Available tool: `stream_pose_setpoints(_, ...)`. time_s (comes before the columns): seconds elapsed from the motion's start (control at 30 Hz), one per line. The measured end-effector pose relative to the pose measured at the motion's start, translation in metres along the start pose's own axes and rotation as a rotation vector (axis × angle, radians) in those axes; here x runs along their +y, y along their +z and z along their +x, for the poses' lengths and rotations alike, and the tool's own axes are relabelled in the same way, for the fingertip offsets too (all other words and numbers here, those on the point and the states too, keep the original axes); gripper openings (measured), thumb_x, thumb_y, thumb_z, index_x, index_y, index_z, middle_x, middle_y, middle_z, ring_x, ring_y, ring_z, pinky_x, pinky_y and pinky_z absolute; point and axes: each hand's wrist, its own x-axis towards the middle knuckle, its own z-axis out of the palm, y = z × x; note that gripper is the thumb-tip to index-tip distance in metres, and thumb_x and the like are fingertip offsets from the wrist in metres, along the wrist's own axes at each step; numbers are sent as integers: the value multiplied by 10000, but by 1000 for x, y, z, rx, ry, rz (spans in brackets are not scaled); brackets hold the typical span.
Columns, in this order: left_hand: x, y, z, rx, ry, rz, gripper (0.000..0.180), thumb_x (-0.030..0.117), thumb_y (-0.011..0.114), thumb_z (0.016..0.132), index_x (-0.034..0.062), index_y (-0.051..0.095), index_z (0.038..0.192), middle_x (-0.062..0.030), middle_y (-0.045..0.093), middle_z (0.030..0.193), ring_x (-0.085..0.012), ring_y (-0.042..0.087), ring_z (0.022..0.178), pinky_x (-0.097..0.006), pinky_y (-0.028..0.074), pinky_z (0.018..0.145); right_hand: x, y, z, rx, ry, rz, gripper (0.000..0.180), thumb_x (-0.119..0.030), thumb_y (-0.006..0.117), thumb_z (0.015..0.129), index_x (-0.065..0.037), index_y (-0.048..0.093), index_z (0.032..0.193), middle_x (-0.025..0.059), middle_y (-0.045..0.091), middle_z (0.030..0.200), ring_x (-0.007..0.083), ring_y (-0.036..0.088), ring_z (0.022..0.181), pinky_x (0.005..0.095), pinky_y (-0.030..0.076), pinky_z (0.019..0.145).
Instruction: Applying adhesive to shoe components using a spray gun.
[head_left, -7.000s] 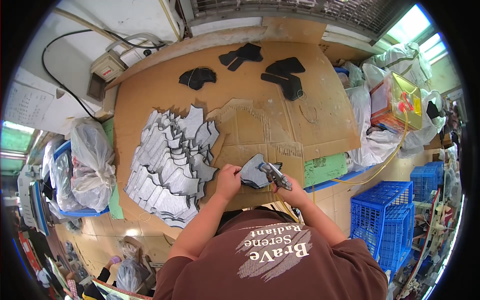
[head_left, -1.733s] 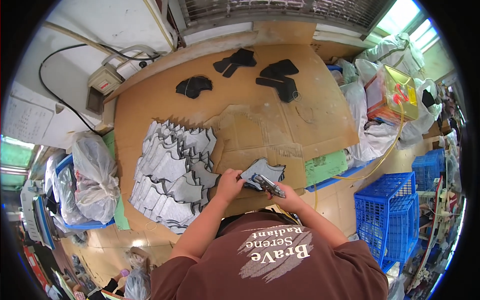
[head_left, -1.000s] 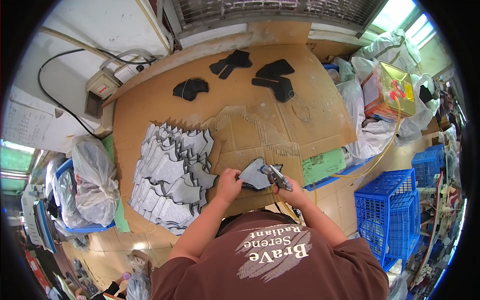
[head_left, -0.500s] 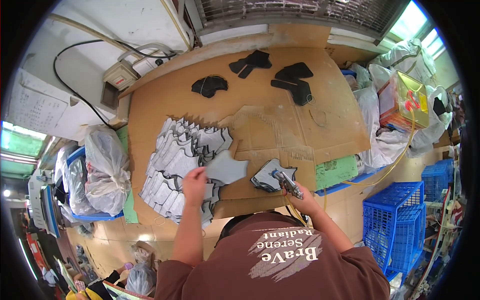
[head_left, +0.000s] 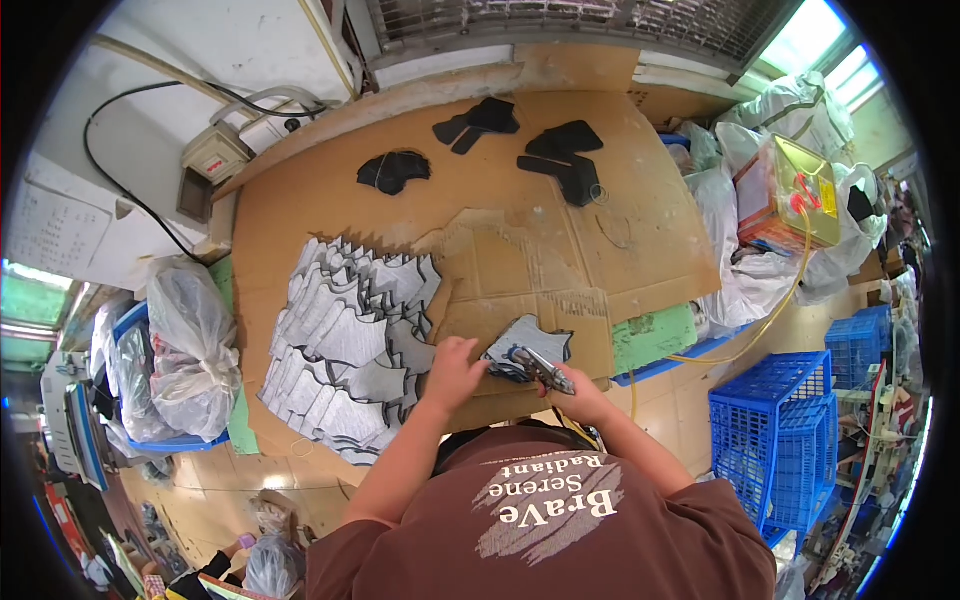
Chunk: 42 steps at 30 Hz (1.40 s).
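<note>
My left hand (head_left: 457,374) is closed at the left edge of a grey cut piece (head_left: 527,338), pinching that edge. This piece lies on top of a small stack with dark edges, near the front of the cardboard-covered table. In my right hand (head_left: 585,398) is a metal spray gun (head_left: 545,371), its blue-tipped nozzle pointing over the stack. Left of my left hand spreads a large pile of overlapping grey cut pieces (head_left: 345,345), shaped alike, with dark edges.
Black cut pieces (head_left: 560,160) lie at the table's far side. A yellow hose (head_left: 780,325) runs from a metal can (head_left: 790,195) on the right. Plastic bags (head_left: 190,345) stand at the left, blue crates (head_left: 770,440) on the floor at right.
My left hand has carried a grey piece rightward from beside the pile onto the small stack. The spray gun stays over the stack. The whole view has shifted slightly.
</note>
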Motion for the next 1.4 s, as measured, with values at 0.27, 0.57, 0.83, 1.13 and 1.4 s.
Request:
stream_pose_setpoints(0.27,12,25,8,-65,-133,-41,308,129,729,627,22,643,902,-124,555,838,-298,524,854,-369,417,768,10,-1,2,-21,53,11,164,-73,534,733,-42,535,894,9,555,777,100,506,738,243,413,705)
stream_pose_setpoints(0.57,11,28,7,-14,-106,-59,270,120,736,612,33,645,850,-113,552,805,-300,521,812,-378,422,738,13,-5,1,21,31,30,173,-61,524,745,-45,545,916,4,564,766,98,520,745,242,418,714)
stream_pose_setpoints(0.83,18,29,12,6,-146,-54,215,97,727,606,40,606,774,-109,555,792,-302,519,811,-383,419,740,-4,-19,-4,166,66,121,161,-30,504,746,-42,532,904,10,544,753,92,500,717,243,418,676)
stream_pose_setpoints(1.13,21,-7,14,57,-378,-280,134,77,659,699,-3,623,802,-122,622,736,-256,588,697,-341,467,654,-10,-18,-9,151,17,82,249,-29,486,741,-50,530,986,9,559,839,110,507,803,247,412,742)
stream_pose_setpoints(1.4,-57,-155,-38,344,-755,-279,169,56,615,768,-32,621,913,-66,623,756,-129,567,644,-247,463,612,1,-19,-9,78,24,134,266,-41,486,719,-43,529,982,23,555,854,118,504,811,258,411,738)
